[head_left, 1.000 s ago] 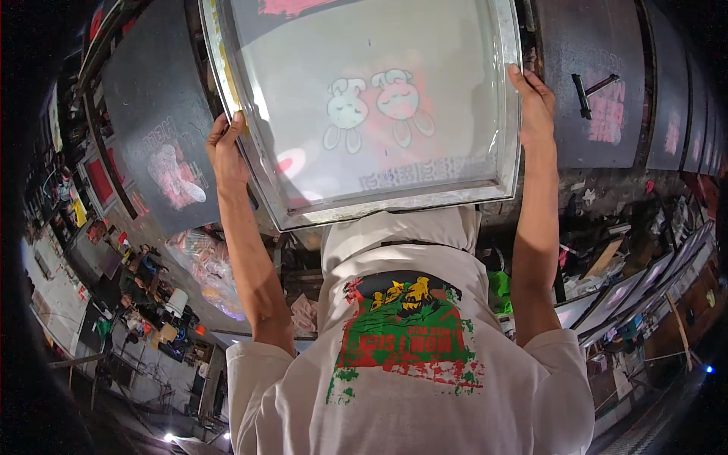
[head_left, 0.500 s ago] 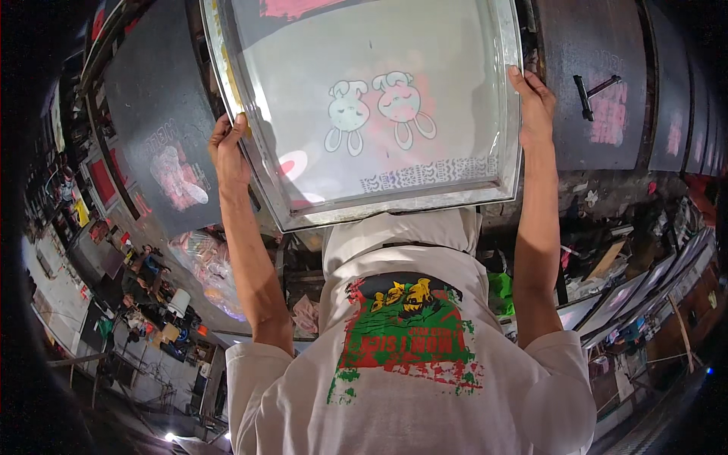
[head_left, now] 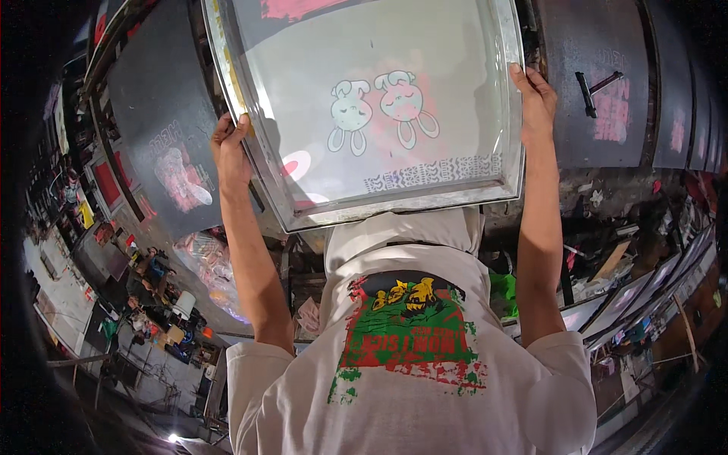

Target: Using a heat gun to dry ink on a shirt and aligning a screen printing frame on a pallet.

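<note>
Evidently, I had both hands on a metal-framed printing screen (head_left: 364,114) that hung out in front of me, above a row of dark platens. My left hand (head_left: 229,148) was curled around the frame's left rail, fingers hooked over the rim. My right hand (head_left: 535,95) lay against the right rail with its fingers closed along the edge. Each hand gripped its own rail, well apart from the other.

In my judgement, handling at this stage called for an equal hold on both rails, so that the frame stayed level and did not twist. Fingers belonged on the metal only, clear of the mesh. The near rail sat close above my white printed shirt (head_left: 413,364), so I would keep a gap there to avoid smearing ink.

The mesh looked pale grey and translucent. Two rabbit-like figures were outlined at its middle, over a faint pink patch, with a patterned band beneath them. Pink ink showed at the far edge. A dark platen (head_left: 163,144) lay to the left, bearing a pinkish print.
</note>
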